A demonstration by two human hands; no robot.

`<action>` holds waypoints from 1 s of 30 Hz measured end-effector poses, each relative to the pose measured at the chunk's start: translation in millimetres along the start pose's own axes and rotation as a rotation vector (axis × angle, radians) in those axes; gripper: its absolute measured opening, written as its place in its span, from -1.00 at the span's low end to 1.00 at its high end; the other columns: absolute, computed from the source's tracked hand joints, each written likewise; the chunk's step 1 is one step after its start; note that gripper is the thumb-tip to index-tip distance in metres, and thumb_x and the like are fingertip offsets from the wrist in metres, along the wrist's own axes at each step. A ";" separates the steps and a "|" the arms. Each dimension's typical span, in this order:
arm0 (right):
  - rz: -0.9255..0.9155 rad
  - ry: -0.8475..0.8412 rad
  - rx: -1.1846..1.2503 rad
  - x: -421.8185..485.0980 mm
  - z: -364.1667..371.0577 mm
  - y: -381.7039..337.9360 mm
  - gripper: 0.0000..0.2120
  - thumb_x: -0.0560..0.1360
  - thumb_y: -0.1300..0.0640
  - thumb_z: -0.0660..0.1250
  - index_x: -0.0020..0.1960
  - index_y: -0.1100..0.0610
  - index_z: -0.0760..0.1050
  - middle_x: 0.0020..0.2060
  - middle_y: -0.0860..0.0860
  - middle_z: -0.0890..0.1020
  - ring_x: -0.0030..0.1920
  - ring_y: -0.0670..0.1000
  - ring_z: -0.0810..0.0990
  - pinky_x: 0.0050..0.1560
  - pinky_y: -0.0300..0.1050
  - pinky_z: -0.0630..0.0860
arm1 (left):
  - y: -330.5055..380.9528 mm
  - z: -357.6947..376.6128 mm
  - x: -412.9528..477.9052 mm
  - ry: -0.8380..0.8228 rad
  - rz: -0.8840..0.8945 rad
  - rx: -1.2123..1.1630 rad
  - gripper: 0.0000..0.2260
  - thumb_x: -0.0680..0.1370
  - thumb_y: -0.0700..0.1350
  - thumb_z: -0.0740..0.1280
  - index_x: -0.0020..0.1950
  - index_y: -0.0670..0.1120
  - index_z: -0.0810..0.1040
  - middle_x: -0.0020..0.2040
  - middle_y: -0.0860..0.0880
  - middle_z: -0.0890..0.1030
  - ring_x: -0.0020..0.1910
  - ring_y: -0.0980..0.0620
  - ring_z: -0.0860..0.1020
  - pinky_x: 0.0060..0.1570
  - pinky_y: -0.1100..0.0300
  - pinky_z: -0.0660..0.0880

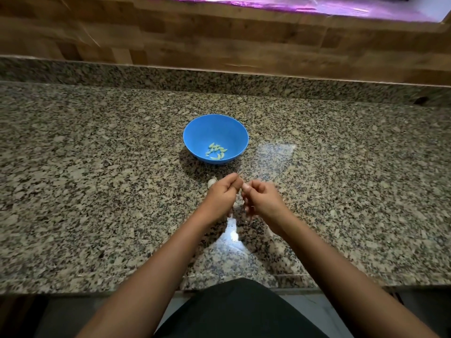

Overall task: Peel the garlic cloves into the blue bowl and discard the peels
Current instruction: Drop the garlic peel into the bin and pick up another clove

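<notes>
While your two hands meet over the middle of the granite counter [97,167], a pale garlic clove [244,185] sits right between them, pinched at the fingertips. Your left hand [223,195] curls around it from one side, fingers folded in, thumb up against the clove. Your right hand [262,200] grips the other end, fingers bent tight; the motion blur there makes it hard to say exactly which fingers touch the skin. Just beyond your knuckles, toward the back edge of the counter, stands the blue bowl [195,132], round, smooth and matte, plastic by the look of it. Down in its bottom lies a small heap of peeled cloves [216,151], slim, curved and pale yellow-green. Just beside your left hand, on the bowl side, a whitish unpeeled piece of garlic [211,182] rests on the stone. The counter is speckled grey, tan and black, polished enough to throw a bright glare near your wrists. Behind it runs a wall of wood-block panels [219,37].
</notes>
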State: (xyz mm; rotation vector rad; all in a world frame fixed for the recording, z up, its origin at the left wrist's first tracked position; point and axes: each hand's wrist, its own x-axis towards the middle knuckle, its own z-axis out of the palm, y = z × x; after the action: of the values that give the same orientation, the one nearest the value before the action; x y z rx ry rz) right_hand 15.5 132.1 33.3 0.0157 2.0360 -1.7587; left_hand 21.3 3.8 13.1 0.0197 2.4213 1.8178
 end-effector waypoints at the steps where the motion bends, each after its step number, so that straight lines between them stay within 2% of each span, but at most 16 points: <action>1: -0.090 0.064 -0.224 0.3 0.2 3.5 -0.81 0.61 0.21 0.15 -0.15 0.25 0.40 -0.40 0.04 0.43 -0.49 -0.12 0.43 -0.48 -0.19 0.42 | 2.0 1.7 0.7 -0.018 -0.071 -0.077 -0.81 0.64 -0.11 0.14 -0.11 -0.16 0.42 -0.36 -0.04 0.40 -0.56 0.12 0.36 -0.58 0.30 0.31; 3: -0.273 0.144 -0.661 0.8 -0.4 9.7 -0.84 0.59 0.21 0.17 -0.12 0.25 0.43 -0.35 0.01 0.46 -0.40 -0.14 0.41 -0.36 -0.21 0.40 | 5.4 3.3 2.5 -0.068 -0.193 -0.178 -0.80 0.65 -0.10 0.12 -0.11 -0.15 0.41 -0.41 -0.02 0.35 -0.65 0.16 0.28 -0.67 0.34 0.20; 4: -0.314 0.163 -0.742 0.3 0.1 12.1 -0.85 0.58 0.22 0.17 -0.11 0.24 0.44 -0.33 0.00 0.46 -0.37 -0.12 0.40 -0.33 -0.21 0.40 | 5.8 4.4 2.6 -0.075 -0.212 -0.199 -0.79 0.65 -0.09 0.12 -0.14 -0.12 0.41 -0.43 0.01 0.34 -0.66 0.16 0.27 -0.67 0.33 0.19; 5: -0.306 0.170 -0.709 -0.2 0.0 12.3 -0.85 0.59 0.21 0.16 -0.12 0.23 0.44 -0.34 0.02 0.47 -0.37 -0.10 0.42 -0.34 -0.19 0.42 | 5.4 6.2 2.3 -0.055 -0.187 -0.204 -0.78 0.65 -0.09 0.12 -0.17 -0.09 0.40 -0.44 0.02 0.34 -0.65 0.14 0.29 -0.65 0.31 0.21; 6: -0.237 0.163 -0.531 -0.4 0.4 9.1 -0.83 0.60 0.21 0.15 -0.14 0.22 0.42 -0.36 0.04 0.47 -0.41 -0.07 0.44 -0.39 -0.16 0.44 | 2.8 7.6 2.6 -0.015 -0.131 -0.189 -0.78 0.65 -0.10 0.13 -0.19 -0.07 0.39 -0.43 0.01 0.36 -0.61 0.11 0.34 -0.61 0.27 0.27; 9: 0.118 -0.003 0.291 -2.4 5.5 -6.5 -0.77 0.60 0.29 0.09 -0.23 0.21 0.36 -0.45 0.04 0.38 -0.55 -0.09 0.37 -0.58 -0.25 0.35 | -5.0 11.1 2.7 0.038 -0.033 -0.177 -0.78 0.64 -0.15 0.13 -0.21 -0.07 0.37 -0.37 -0.04 0.44 -0.43 -0.03 0.44 -0.44 0.15 0.41; 10: 0.162 -0.035 0.411 -3.5 4.8 -9.0 -0.77 0.59 0.31 0.09 -0.23 0.20 0.36 -0.46 0.03 0.37 -0.56 -0.10 0.36 -0.59 -0.27 0.34 | -6.4 12.0 2.8 0.033 -0.053 -0.229 -0.78 0.64 -0.14 0.13 -0.21 -0.08 0.36 -0.38 -0.06 0.45 -0.45 -0.04 0.44 -0.48 0.16 0.40; 11: 0.158 -0.052 0.402 -4.1 3.6 -8.8 -0.77 0.60 0.30 0.09 -0.23 0.21 0.37 -0.46 0.04 0.38 -0.56 -0.10 0.37 -0.59 -0.27 0.36 | -8.4 12.0 4.0 0.030 -0.077 -0.261 -0.77 0.64 -0.13 0.13 -0.21 -0.09 0.36 -0.39 -0.09 0.44 -0.50 -0.04 0.42 -0.54 0.20 0.38; 12: 0.119 -0.053 0.288 -4.5 3.1 -7.2 -0.77 0.61 0.28 0.10 -0.20 0.24 0.39 -0.44 0.06 0.41 -0.54 -0.08 0.41 -0.56 -0.25 0.41 | -9.9 11.0 4.7 0.032 -0.095 -0.265 -0.77 0.65 -0.11 0.13 -0.21 -0.10 0.37 -0.40 -0.11 0.43 -0.55 -0.02 0.39 -0.61 0.26 0.34; 14: -0.004 0.005 -0.144 -6.2 1.8 -3.8 -0.81 0.62 0.24 0.12 -0.11 0.28 0.43 -0.33 0.10 0.52 -0.43 -0.02 0.51 -0.42 -0.16 0.54 | -13.5 9.4 5.8 0.046 -0.088 -0.187 -0.76 0.64 -0.09 0.14 -0.21 -0.11 0.38 -0.40 -0.09 0.43 -0.60 0.07 0.35 -0.63 0.28 0.29; 16: -0.127 0.090 -0.492 -4.1 0.3 1.6 -0.83 0.62 0.21 0.12 -0.02 0.24 0.46 -0.19 0.11 0.57 -0.28 0.04 0.58 -0.26 -0.06 0.59 | -15.8 8.8 5.6 0.062 -0.059 -0.109 -0.76 0.64 -0.08 0.15 -0.22 -0.08 0.39 -0.42 -0.03 0.41 -0.63 0.11 0.34 -0.61 0.27 0.28; 18: -0.214 0.149 -0.599 -3.0 1.7 5.6 -0.82 0.62 0.18 0.11 0.00 0.22 0.46 -0.16 0.10 0.56 -0.18 0.10 0.58 -0.14 0.04 0.57 | -14.5 7.9 4.8 0.070 -0.036 -0.081 -0.77 0.64 -0.07 0.15 -0.22 -0.04 0.40 -0.44 -0.02 0.40 -0.63 0.11 0.37 -0.60 0.27 0.29; 22: -0.247 0.156 -0.592 -3.6 4.1 9.6 -0.84 0.62 0.13 0.11 -0.04 0.15 0.44 -0.24 0.05 0.54 -0.19 0.10 0.58 -0.16 0.02 0.54 | -13.0 8.2 3.1 0.068 -0.033 -0.101 -0.79 0.63 -0.06 0.17 -0.15 -0.12 0.40 -0.39 -0.04 0.40 -0.60 0.10 0.42 -0.59 0.22 0.38; 27: -0.130 0.169 -0.340 -2.1 3.1 5.4 -0.83 0.59 0.20 0.17 -0.07 0.27 0.47 -0.33 0.09 0.57 -0.39 0.01 0.58 -0.25 0.08 0.61 | -14.6 13.6 1.4 0.109 -0.056 -0.160 -0.77 0.63 -0.05 0.16 -0.17 -0.13 0.37 -0.42 -0.02 0.39 -0.60 0.07 0.43 -0.57 0.21 0.37; 30: 0.034 0.139 -0.018 -2.0 8.8 0.9 -0.79 0.58 0.29 0.14 -0.20 0.30 0.43 -0.39 0.14 0.53 -0.47 0.05 0.52 -0.43 -0.12 0.54 | -17.8 18.3 1.5 0.136 -0.067 -0.214 -0.76 0.64 -0.09 0.16 -0.22 -0.10 0.36 -0.44 0.03 0.40 -0.56 0.14 0.39 -0.55 0.26 0.35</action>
State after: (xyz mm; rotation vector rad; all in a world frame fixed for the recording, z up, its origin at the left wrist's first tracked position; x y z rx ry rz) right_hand 20.4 124.5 32.4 0.1705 2.1355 -1.7619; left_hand 22.7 16.5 -9.1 -0.2078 2.2653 2.0993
